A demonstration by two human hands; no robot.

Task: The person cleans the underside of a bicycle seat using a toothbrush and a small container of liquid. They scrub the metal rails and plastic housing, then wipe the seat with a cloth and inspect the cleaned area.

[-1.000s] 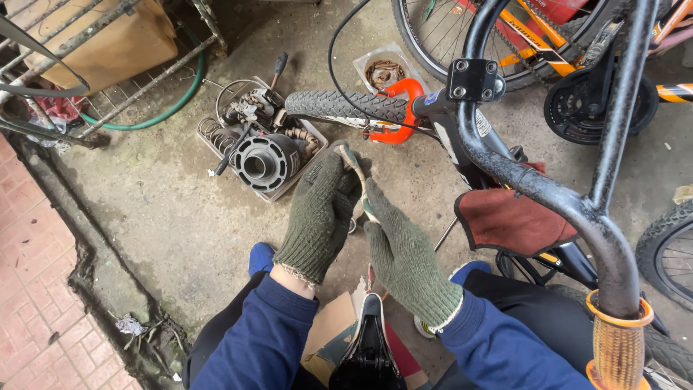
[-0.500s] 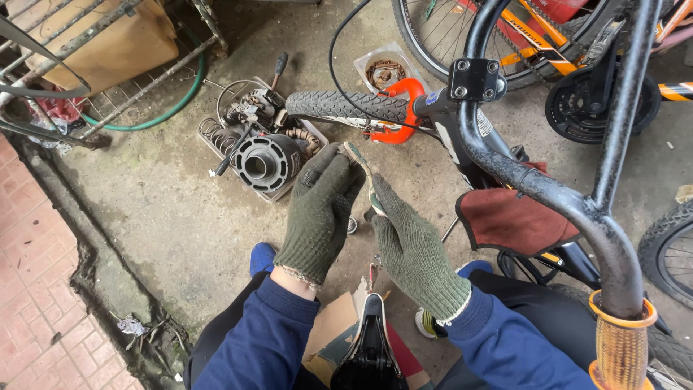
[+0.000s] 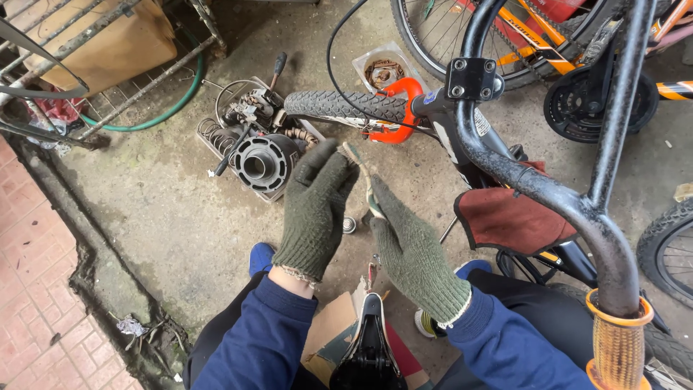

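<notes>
Both my hands wear dark green knitted gloves and meet in front of me, above the concrete floor. My left hand [image 3: 315, 206] has its fingers raised and its fingertips pinch the upper end of a thin pale strip [image 3: 359, 167]. My right hand [image 3: 413, 249] grips the lower end of the same strip between thumb and fingers. A black bicycle frame [image 3: 505, 170] with a small knobby front wheel [image 3: 343, 106] and orange fork [image 3: 398, 108] stands just right of my hands. A dark red rag [image 3: 505, 217] hangs on the frame.
A tray of greasy metal parts with a round black finned cylinder [image 3: 258, 160] lies left of the wheel. A black saddle [image 3: 368, 347] on cardboard sits between my knees. An orange bicycle [image 3: 548, 43] stands behind, a wire rack [image 3: 94, 65] and green hose [image 3: 166, 112] at upper left, red brick paving [image 3: 29, 289] at left.
My hands have drawn slightly apart and the strip between them shows more; the left fingers have lifted and spread. The bicycle and parts have not moved.
</notes>
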